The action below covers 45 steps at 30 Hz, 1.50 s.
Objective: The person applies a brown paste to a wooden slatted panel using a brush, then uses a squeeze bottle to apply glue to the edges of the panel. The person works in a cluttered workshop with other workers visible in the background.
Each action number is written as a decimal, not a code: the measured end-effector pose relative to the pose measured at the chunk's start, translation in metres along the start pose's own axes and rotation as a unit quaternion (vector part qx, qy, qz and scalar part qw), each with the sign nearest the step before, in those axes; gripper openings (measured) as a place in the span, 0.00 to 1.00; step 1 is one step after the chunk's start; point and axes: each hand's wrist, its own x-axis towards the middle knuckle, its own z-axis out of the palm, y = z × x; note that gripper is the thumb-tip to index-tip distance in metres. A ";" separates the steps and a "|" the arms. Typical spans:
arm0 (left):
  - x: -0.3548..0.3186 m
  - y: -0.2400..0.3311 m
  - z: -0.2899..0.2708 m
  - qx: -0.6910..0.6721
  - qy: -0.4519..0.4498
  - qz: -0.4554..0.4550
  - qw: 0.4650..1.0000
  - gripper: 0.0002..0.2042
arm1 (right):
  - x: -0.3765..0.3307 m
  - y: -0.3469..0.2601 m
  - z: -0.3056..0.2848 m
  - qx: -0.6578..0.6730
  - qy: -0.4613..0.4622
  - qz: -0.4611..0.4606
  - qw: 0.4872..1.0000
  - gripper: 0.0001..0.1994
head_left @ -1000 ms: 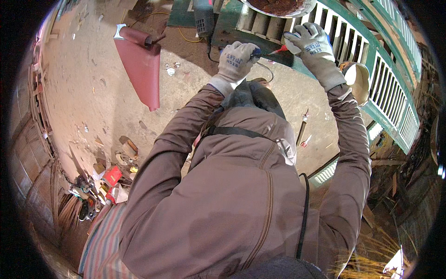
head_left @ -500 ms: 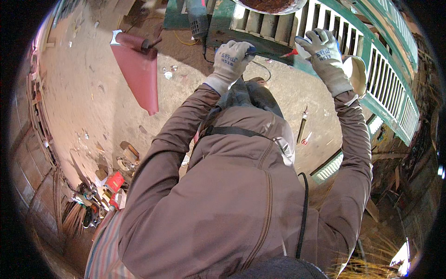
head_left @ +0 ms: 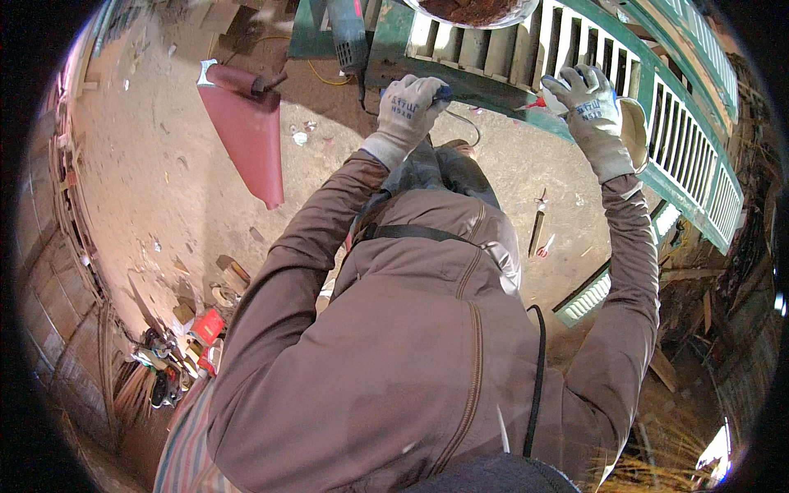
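A green louvered shutter [head_left: 657, 107] lies flat in front of me. My left hand [head_left: 407, 111], in a white work glove, rests on its near rail with the fingers closed around a small dark blue thing [head_left: 444, 92]; a thin grey cable [head_left: 470, 127] loops down from there. My right hand [head_left: 585, 103], also gloved, is closed on a small red-handled tool [head_left: 534, 104] held against the slats. My brown jacket sleeves run up to both hands.
A green power tool [head_left: 349, 37] lies on the shutter's left end, and a bowl of brown stuff [head_left: 472, 10] stands at the top. A roll of red abrasive paper [head_left: 246, 131] lies on the sandy floor. Small tools [head_left: 538, 230], a white slatted panel [head_left: 588, 300] and clutter [head_left: 189, 333] lie around.
Both hands have shifted a little along the shutter, the right one further right over the slats. Both grips stay closed.
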 end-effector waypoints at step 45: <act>-0.013 -0.003 -0.004 -0.240 -0.175 -0.403 0.865 0.15 | -0.014 -0.188 0.031 0.386 0.249 0.431 0.777 0.41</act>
